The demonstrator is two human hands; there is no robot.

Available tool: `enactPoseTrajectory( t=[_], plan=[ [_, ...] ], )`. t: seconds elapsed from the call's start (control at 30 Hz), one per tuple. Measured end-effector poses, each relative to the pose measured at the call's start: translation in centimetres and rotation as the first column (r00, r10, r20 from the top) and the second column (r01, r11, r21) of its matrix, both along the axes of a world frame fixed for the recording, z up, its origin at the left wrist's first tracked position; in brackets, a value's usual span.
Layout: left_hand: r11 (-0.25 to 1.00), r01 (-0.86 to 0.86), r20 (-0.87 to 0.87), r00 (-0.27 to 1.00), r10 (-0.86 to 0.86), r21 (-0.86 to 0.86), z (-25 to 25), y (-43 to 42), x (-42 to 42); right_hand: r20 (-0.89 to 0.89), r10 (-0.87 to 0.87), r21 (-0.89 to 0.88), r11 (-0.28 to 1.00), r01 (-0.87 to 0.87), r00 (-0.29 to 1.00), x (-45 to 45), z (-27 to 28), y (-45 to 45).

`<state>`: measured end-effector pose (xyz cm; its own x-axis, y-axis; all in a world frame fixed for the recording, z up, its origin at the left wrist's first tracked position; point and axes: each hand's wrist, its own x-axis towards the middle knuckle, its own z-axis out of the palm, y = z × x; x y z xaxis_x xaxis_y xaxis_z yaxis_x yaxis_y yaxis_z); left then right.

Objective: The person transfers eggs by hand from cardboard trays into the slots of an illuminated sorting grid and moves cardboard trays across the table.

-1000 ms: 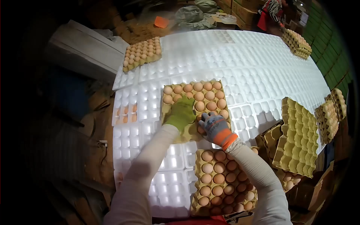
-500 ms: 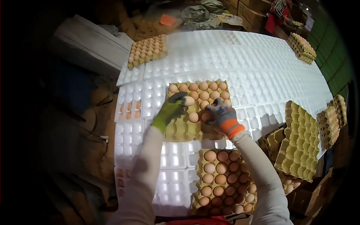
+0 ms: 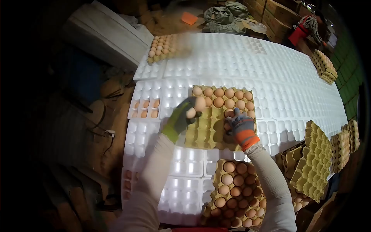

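Note:
My left hand [image 3: 182,118], in a green and grey glove, is closed around eggs [image 3: 199,103]; two of them show at its fingertips, above the left part of a pulp egg tray [image 3: 199,133]. My right hand [image 3: 243,125], in a grey and orange glove, reaches into the right side of the same tray. Its fingers curl around an egg [image 3: 227,126], partly hidden by the glove. Eggs fill the tray's far rows, while bare cups show at the near left. A fuller egg tray [image 3: 219,181] lies close to my body, partly behind my right forearm.
White moulded trays [image 3: 187,160] cover the table, a few cups at left holding eggs [image 3: 145,104]. Another egg tray [image 3: 162,48] sits at the far left. At right are an empty pulp tray [image 3: 313,162] and stacked egg trays [image 3: 324,66]. A person [image 3: 307,29] stands far right.
The view has shifted, so the table appears farther right. My left hand now holds two visible eggs, and fewer eggs sit in the tray's nearer rows. My right hand stays at the tray.

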<state>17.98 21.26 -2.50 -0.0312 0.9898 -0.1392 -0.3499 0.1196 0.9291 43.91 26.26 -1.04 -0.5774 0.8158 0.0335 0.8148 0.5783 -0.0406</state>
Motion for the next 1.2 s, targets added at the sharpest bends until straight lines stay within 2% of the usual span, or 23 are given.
enactPoseTrajectory(
  t=[0.07, 0.17, 0.2, 0.23, 0.27, 0.3, 0.33, 0.4, 0.47, 0.57, 0.63, 0.7, 0.77, 0.8, 0.83, 0.87, 0.9, 0.93, 1.0, 1.03, 1.1, 1.13, 1.2],
  plan=[
    [0.992, -0.109, 0.149, 0.982, 0.116, -0.057, 4.7, 0.2, 0.0, -0.026, 0.004, 0.037, 0.999, -0.004, 1.0, 0.5, -1.6, 0.4],
    [0.993, 0.014, 0.083, 0.996, -0.023, 0.113, 2.0, 2.1, -3.3, 0.023, 0.039, -0.028, 0.999, -0.039, 0.999, 0.1, 1.4, -0.5],
    [0.997, 0.005, -0.1, 0.995, 0.002, 0.072, 2.1, 2.7, -3.3, 0.021, 0.019, -0.016, 1.0, -0.019, 1.0, -0.1, 1.1, -0.6],
    [0.979, -0.017, -0.547, 0.827, 0.129, 0.205, 1.6, 3.5, -3.0, 0.017, 0.007, -0.003, 1.0, -0.006, 1.0, 0.0, 0.8, -0.5],
    [0.948, 0.019, -0.848, 0.452, 0.276, 0.318, 0.7, 4.3, -2.6, 0.009, 0.004, 0.012, 1.0, -0.004, 1.0, 0.1, 0.4, -0.4],
    [0.904, 0.088, -0.891, 0.233, 0.389, 0.418, -1.1, 5.0, -2.2, 0.014, 0.02, 0.093, 0.995, -0.021, 1.0, 0.7, -1.9, 0.2],
    [0.86, 0.175, -0.873, -0.003, 0.488, 0.48, -2.4, 5.6, -1.8, 0.02, 0.011, 0.057, 0.998, -0.012, 1.0, 0.5, -1.0, -0.1],
    [0.968, 0.049, -0.916, -0.317, 0.248, 0.245, -0.8, 6.2, 0.8, 0.048, 0.012, 0.031, 0.999, -0.014, 0.999, 0.4, -0.5, -0.1],
    [0.993, -0.032, -0.941, -0.323, 0.096, 0.112, 1.1, 6.4, 1.8, 0.054, 0.013, 0.065, 0.998, -0.016, 0.998, 0.2, -0.7, 0.0],
    [0.992, 0.017, -0.894, -0.432, 0.122, 0.127, -1.2, 7.5, 0.6, 0.082, 0.004, 0.044, 0.999, -0.007, 0.997, 0.2, -0.4, -0.2],
    [0.986, -0.04, -0.977, -0.149, 0.151, 0.159, 1.4, 5.1, -0.9, 0.083, 0.021, 0.048, 0.999, -0.025, 0.996, 0.4, -0.5, 0.0],
    [0.975, -0.122, -0.961, 0.184, 0.208, 0.187, 2.2, 2.6, -3.8, 0.091, 0.021, 0.037, 0.999, -0.024, 0.996, 0.1, 0.1, -0.1],
    [0.956, -0.135, -0.915, 0.279, 0.29, 0.262, 3.6, -1.9, -7.7, 0.071, 0.057, 0.02, 0.998, -0.059, 0.996, -0.2, 1.4, -0.4],
    [0.941, -0.118, -0.928, 0.163, 0.335, 0.319, 2.6, -3.6, -10.4, 0.058, 0.074, 0.015, 0.997, -0.075, 0.996, -0.1, 1.7, -0.5],
    [0.925, -0.174, -0.93, 0.094, 0.357, 0.337, 2.0, -6.3, -12.9, 0.052, 0.035, 0.091, 0.995, -0.039, 0.998, 1.6, -1.2, 0.9],
    [0.875, -0.172, -0.89, -0.038, 0.454, 0.454, 0.0, -8.1, -15.8, -0.023, 0.034, 0.094, 0.995, -0.032, 0.999, 0.7, -0.1, 0.1],
    [0.93, -0.221, -0.949, -0.184, 0.255, 0.293, 1.0, -10.5, -17.9, -0.097, 0.036, 0.097, 0.995, -0.027, 0.995, -1.1, 2.3, -1.2],
    [0.933, -0.287, -0.953, -0.27, 0.14, 0.218, 0.6, -12.1, -19.5, -0.165, 0.036, 0.091, 0.996, -0.022, 0.986, -3.1, 4.3, -2.7],
    [0.943, -0.326, -0.949, -0.314, -0.036, 0.072, -0.3, -13.4, -20.7, -0.411, 0.209, 0.038, 0.976, -0.213, 0.887, -8.9, 5.3, -4.6],
    [0.947, -0.318, -0.934, -0.351, -0.064, 0.055, -0.8, -13.1, -20.8, -0.469, 0.198, -0.085, 0.96, -0.267, 0.861, -12.7, 5.0, -5.4],
    [0.953, -0.301, -0.898, -0.424, -0.12, 0.015, -2.2, -12.7, -20.1, -0.542, 0.377, 0.02, 0.899, -0.438, 0.751, -20.1, 2.9, -7.3],
    [0.955, -0.293, -0.936, -0.345, -0.07, 0.037, -2.4, -13.1, -20.2, -0.503, 0.342, -0.074, 0.898, -0.434, 0.794, -23.5, 2.0, -8.1],
    [0.953, -0.292, -0.985, -0.172, 0.026, 0.076, -2.6, -14.3, -20.3, -0.438, 0.361, -0.011, 0.913, -0.407, 0.823, -29.3, -1.3, -9.2]
  ],
)
